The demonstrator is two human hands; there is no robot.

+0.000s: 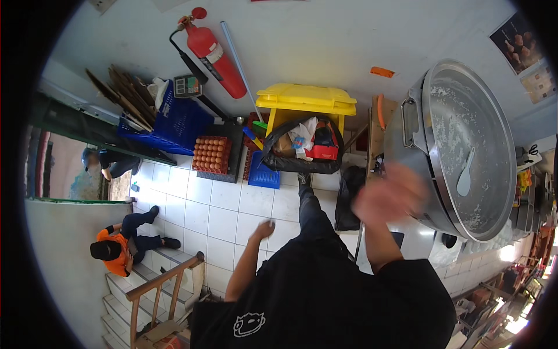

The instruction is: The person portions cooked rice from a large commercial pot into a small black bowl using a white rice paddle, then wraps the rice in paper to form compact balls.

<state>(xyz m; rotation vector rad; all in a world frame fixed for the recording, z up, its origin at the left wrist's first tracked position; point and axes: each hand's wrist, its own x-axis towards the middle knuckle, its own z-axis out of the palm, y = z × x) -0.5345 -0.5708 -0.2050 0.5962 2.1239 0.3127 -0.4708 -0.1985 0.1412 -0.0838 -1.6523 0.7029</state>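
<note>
Over the white tiled floor hangs my left hand (pixel 263 230), low and with its fingers curled; whatever the palm may hold is hidden. My right hand (pixel 391 196) is raised and smeared by motion, beside the near wall of a very large metal pot (pixel 399 126). Whether it touches the pot cannot be made out. White rice grains cling to the inside of the pot's perforated steamer insert (pixel 492 131). Inside it lies a pale plastic rice paddle (pixel 465 179). A metal loop handle (pixel 407 122) juts from the pot's side.
Ahead, a yellow wheelie bin (pixel 307 97) holds a full black liner (pixel 301 165). Brown eggs (pixel 209 152) fill a tray on a platform scale, near blue crates (pixel 183 118). A fire extinguisher (pixel 218 61) hangs above. One person (pixel 115 246) sits on stairs; another (pixel 115 161) is at the doorway.
</note>
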